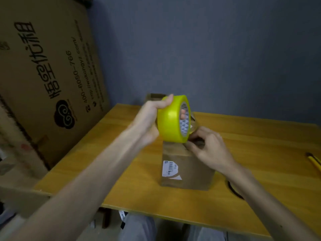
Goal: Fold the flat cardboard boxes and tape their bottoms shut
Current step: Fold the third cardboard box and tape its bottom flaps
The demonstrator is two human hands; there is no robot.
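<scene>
Gripping the tape roll (171, 122) in our left hand (150, 117), we should pull taut (right hand (210, 147) pinches the tape end (193, 127)) over the box (191, 172).

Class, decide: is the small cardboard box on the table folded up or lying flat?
Folded up: the box stands on the table with its side walls upright.

A makeshift packing corner is suggested: a large printed carton (43, 70) is leaned against a plain blue-grey wall (208, 49) beside a small wooden table (121, 162).
</scene>
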